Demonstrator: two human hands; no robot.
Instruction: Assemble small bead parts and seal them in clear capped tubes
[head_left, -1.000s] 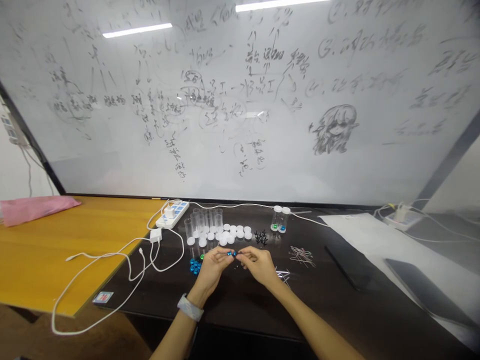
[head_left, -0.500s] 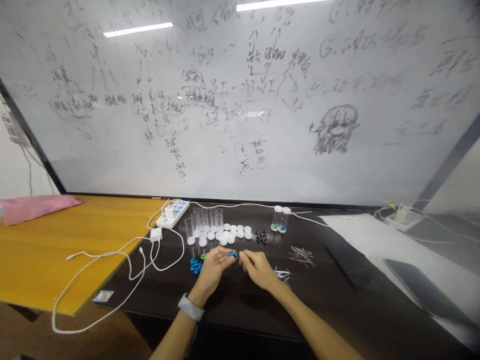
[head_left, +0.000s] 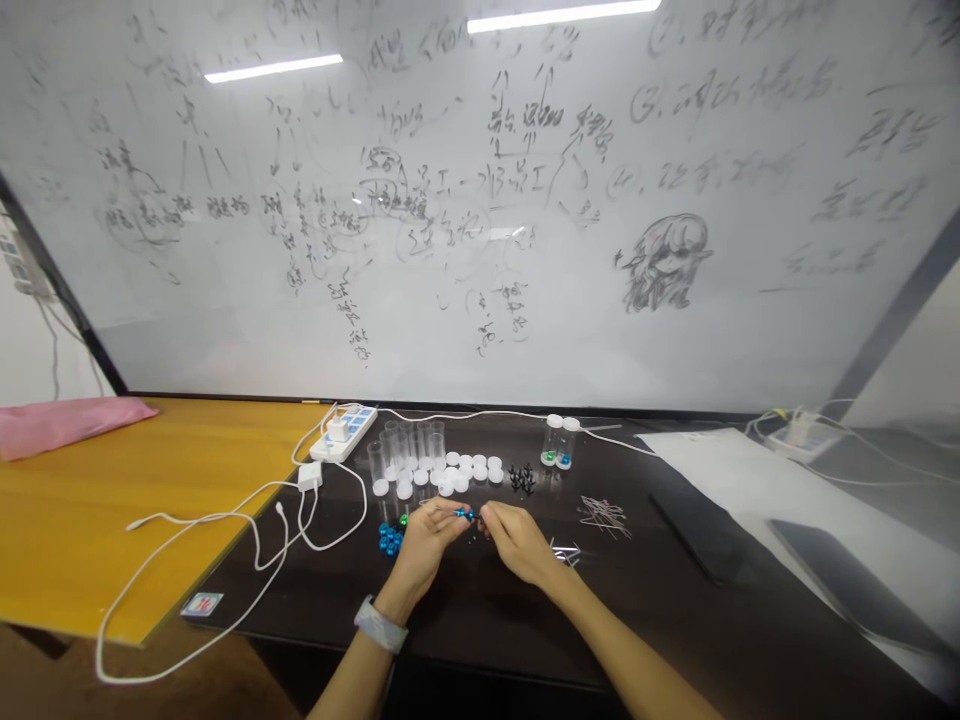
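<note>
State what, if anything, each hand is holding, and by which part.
The left hand pinches a shiny blue piece by the end nearest it. The right hand is at the opposite end; whether it grips there cannot be told.

Your blue pc. looks shiny & metallic, ditto the blue beads. You've got clear, smooth plastic tubes, matt plastic caps, thin metal pins, a semi-gloss dark worktop, plus a v. glossy whiteboard.
</note>
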